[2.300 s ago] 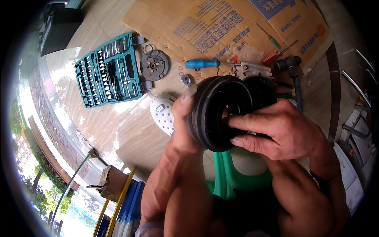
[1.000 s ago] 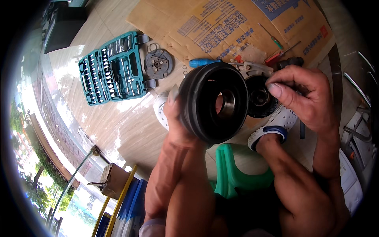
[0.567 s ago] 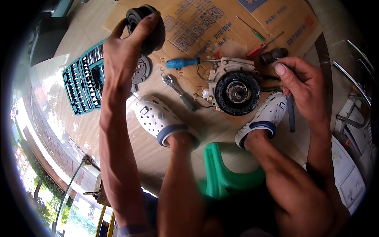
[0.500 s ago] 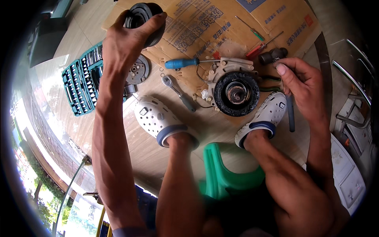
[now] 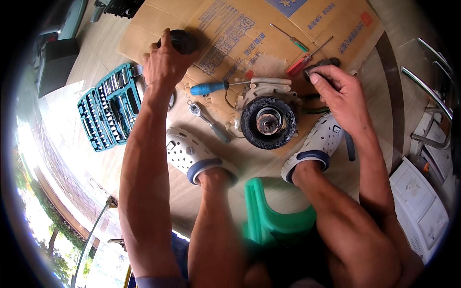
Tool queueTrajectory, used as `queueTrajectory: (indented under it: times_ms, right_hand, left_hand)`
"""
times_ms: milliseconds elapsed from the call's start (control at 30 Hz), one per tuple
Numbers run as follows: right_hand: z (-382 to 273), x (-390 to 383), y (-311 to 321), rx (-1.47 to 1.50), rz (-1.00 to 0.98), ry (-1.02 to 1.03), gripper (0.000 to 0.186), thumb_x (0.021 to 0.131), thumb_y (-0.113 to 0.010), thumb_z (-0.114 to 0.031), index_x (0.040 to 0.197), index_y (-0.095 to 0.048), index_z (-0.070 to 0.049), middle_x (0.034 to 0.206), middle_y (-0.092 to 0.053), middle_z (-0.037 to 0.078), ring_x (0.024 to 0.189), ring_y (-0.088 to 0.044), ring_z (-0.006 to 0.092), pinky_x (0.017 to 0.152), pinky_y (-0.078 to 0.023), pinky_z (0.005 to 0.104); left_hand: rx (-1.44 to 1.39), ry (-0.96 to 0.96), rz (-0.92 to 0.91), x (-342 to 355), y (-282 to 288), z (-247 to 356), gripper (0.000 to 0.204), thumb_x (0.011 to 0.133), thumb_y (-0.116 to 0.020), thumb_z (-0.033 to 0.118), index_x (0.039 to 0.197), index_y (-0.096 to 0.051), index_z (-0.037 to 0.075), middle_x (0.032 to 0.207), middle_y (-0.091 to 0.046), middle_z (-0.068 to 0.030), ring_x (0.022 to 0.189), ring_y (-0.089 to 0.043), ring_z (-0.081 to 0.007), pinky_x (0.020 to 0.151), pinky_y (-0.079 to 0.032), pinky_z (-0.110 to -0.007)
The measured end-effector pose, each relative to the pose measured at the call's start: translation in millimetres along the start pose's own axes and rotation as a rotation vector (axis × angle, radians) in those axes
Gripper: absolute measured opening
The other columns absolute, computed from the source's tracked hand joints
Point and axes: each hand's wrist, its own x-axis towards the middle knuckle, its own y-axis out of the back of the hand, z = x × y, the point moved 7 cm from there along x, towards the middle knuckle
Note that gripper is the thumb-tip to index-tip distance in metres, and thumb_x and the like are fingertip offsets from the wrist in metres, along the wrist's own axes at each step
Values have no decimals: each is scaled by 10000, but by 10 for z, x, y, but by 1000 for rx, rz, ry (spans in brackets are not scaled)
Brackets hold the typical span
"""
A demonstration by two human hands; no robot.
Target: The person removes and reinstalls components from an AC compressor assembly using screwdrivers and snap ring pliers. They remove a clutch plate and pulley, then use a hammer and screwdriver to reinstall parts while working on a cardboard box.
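Observation:
At the upper left, my left hand (image 5: 165, 65) is closed on a black ring-shaped pulley (image 5: 183, 42), low over the cardboard; I cannot tell whether it touches. My right hand (image 5: 341, 91) is closed with thumb and fingertips together, just in front of a hammer (image 5: 328, 62); whatever it pinches is hidden. Between my feet stands a metal compressor-like part (image 5: 264, 89) with a greasy black ring round its central shaft (image 5: 267, 125). A blue-handled screwdriver (image 5: 210, 88) lies against its upper left. Beside it on the floor rests a ratchet wrench (image 5: 209, 123).
A teal socket set case (image 5: 110, 108) lies open at the left. On the cardboard sheet (image 5: 192, 14) are a red screwdriver (image 5: 298, 65) and a green one (image 5: 300, 45). A green stool (image 5: 259, 211) is between my legs. Metal tubing (image 5: 427, 91) stands at the right.
My left hand has lowered the pulley toward the cardboard, and its fingers now reach over the top. My right hand has moved left toward the compressor-like part. The whole view has shifted slightly.

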Motion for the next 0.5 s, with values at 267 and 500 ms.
queueTrajectory:
  times_ms: [267,500]
  right_hand:
    - [142,-35,254,0,42,-30,195,1007,-694,-135,1111,-718,28,874,-714,67,792,-626,101,724,-519,283]
    - [397,-406,78,-151,-28,79,143,974,-686,-65,1084,-705,24,1020,-736,162,863,-721,281,778,-559,364]
  left_hand:
    - [-186,-106,166,-502,214,16,825,858,-816,471,1498,-529,36,1381,-610,-244,1256,-604,-420,1044,-501,-509]
    - [-676,-59,172,-1890,646,387,344,879,-860,231,1129,-753,20,748,-651,-26,550,-546,-68,482,-410,-239]
